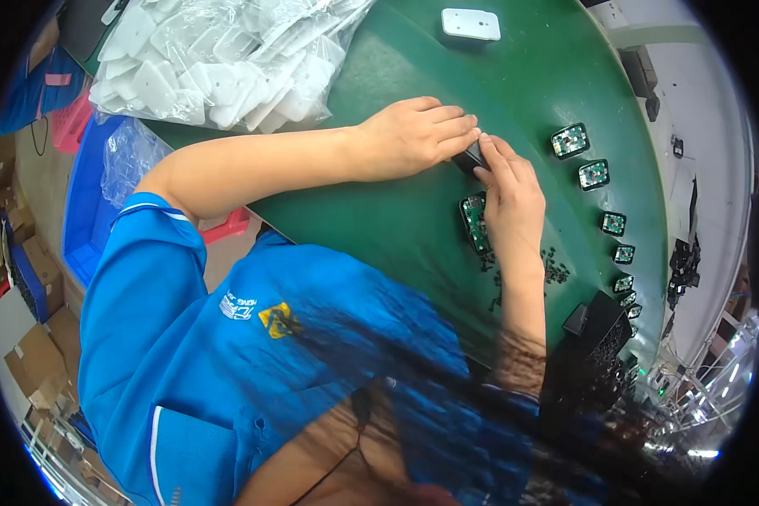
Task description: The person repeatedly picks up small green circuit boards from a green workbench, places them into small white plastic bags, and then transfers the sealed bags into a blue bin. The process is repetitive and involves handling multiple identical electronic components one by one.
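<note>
Between my two hands is a small dark casing [468, 158], mostly covered by the fingers. My left hand [422, 137] reaches across from the left, its fingers closed over the casing's upper side. From below, my right hand [514, 192] grips the same piece between thumb and fingers. Just beside the right wrist, a black housing with a green circuit board [475, 223] lies face up on the table. Small black pieces [555, 268] are scattered around that wrist. Which face of the held casing points up is hard to make out.
A clear plastic bag of white plates [219, 67] covers the far left of the green table [379, 228]. One white cover [471, 25] lies at the far edge. Several housings with green boards [594, 174] line the right edge, near a black bin [603, 333]. A blue crate [84, 228] stands left.
</note>
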The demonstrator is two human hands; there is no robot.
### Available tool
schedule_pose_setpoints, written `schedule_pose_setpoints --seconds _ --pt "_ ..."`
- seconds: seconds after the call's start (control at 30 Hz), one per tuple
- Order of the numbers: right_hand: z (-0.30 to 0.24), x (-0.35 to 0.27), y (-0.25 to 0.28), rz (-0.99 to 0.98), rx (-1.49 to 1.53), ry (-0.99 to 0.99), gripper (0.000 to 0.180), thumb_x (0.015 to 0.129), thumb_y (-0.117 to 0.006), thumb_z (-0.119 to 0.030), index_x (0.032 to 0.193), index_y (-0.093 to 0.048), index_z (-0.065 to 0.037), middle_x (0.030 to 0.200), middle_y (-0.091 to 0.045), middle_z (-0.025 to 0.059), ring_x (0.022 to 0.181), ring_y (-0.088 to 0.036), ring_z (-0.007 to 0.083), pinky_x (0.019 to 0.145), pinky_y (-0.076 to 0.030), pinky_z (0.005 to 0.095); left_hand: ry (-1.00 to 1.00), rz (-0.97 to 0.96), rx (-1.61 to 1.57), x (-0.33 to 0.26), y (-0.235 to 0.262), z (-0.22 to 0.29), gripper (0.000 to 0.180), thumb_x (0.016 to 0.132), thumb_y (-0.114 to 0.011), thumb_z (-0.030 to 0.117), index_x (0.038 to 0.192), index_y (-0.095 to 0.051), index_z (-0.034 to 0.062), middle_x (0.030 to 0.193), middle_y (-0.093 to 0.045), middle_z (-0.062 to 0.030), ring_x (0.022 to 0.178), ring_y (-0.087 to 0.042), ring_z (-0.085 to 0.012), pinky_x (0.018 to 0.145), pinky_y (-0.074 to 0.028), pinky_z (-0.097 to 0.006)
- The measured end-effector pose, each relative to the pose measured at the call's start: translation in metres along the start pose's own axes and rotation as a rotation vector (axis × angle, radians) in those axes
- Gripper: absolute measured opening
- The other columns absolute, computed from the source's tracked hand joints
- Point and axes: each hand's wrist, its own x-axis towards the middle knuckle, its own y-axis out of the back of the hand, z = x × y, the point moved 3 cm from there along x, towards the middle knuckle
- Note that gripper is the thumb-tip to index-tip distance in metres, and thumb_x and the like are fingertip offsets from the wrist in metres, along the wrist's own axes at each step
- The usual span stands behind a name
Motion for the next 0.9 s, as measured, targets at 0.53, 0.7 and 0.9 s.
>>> schedule_pose_setpoints --seconds 0.53,0.7,0.9 --pt "0.005 -0.007 -0.008 0.035 0.038 0.008 0.035 0.077 -0.065 -0.003 0.111 -0.062 -0.008 0.107 -0.063 0.0064 0.092 -0.060 0.0256 0.078 -0.051 0.0348 -0.015 -0.019 -0.026 -0.005 -0.002 0.004 0.052 0.072 -0.070 0.024 0.116 -0.054 0.0009 0.119 -0.057 -0.0108 0.106 -0.057 -0.0228 0.089 -0.048 -0.033" --pt "0.029 0.007 0.009 -0.115 0.400 -0.181 0.034 0.078 -0.065 -0.003 0.112 -0.064 -0.008 0.105 -0.066 0.0113 0.092 -0.063 0.0256 0.082 -0.050 0.0334 0.011 -0.047 -0.039 0.009 -0.001 0.005 0.054 0.070 -0.070 0.025 0.116 -0.054 0.0003 0.112 -0.058 -0.0104 0.103 -0.057 -0.0237 0.085 -0.050 -0.034" --pt "0.040 0.015 0.008 -0.173 0.581 -0.263 0.031 0.086 -0.062 -0.009 0.116 -0.061 -0.004 0.110 -0.065 0.0111 0.099 -0.062 0.0192 0.086 -0.047 0.0311 0.052 -0.108 -0.122 0.024 -0.008 -0.006 0.050 0.072 -0.069 0.024 0.112 -0.053 -0.0013 0.104 -0.056 -0.0099 0.098 -0.056 -0.0245 0.082 -0.050 -0.035"
